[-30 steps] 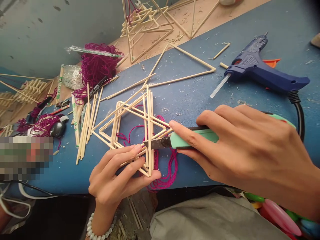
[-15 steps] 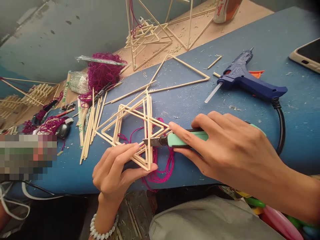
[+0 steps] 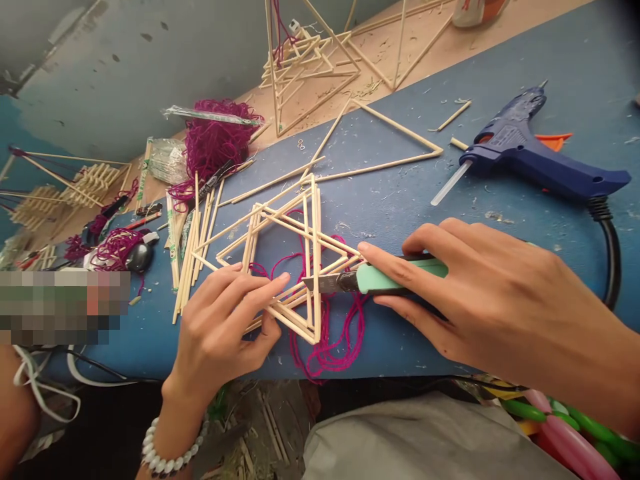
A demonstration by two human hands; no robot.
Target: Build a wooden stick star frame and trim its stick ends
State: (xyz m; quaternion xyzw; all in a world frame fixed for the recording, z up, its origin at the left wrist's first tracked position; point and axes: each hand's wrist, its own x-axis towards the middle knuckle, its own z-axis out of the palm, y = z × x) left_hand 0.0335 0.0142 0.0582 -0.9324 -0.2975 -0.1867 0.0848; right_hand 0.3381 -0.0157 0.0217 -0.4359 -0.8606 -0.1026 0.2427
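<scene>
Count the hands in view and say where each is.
2. The left hand pinches the stick frame at the table's front edge; the right hand holds the green knife, blade against the frame. A shape at lower left may be a limb.

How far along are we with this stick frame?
Done: the frame's nested triangles are joined, and yarn runs through it. In hand: the left hand holds the frame while the right hand sets the knife blade against one stick. Left: that cut isn't visibly through; loose sticks, a single triangle and the glue gun lie nearby.
</scene>
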